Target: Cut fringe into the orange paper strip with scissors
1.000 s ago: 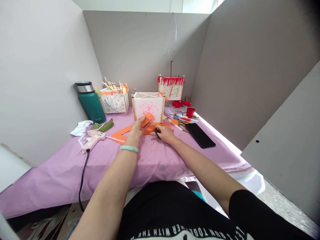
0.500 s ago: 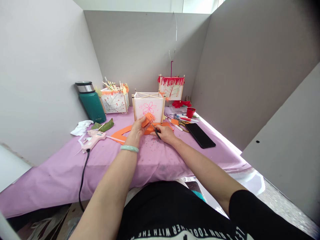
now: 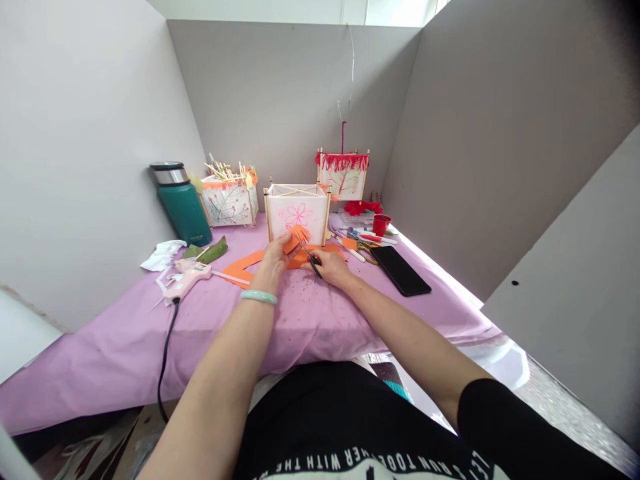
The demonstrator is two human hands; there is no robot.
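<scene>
My left hand (image 3: 276, 257) is closed on a strip of orange paper (image 3: 299, 233) whose upper edge is cut into a fringe. In my right hand (image 3: 331, 266) are black-handled scissors (image 3: 315, 263), their blades pointing up and left at the fringed edge. Whether the blades are apart is too small to tell. Just behind both hands stands a square lantern (image 3: 304, 212) with wooden sticks at its corners and a pink flower drawn on its white side. More orange paper (image 3: 244, 265) lies flat on the table under and beside my hands.
On the left of the purple cloth (image 3: 320, 333) are a pink glue gun (image 3: 187, 281), a green leaf (image 3: 215, 250), a crumpled tissue (image 3: 164, 255) and a teal bottle (image 3: 184, 207). A lantern of sticks (image 3: 227, 203) stands behind. At right: a phone (image 3: 401, 270), red cup (image 3: 381, 225), hanging red-fringed lantern (image 3: 345, 180).
</scene>
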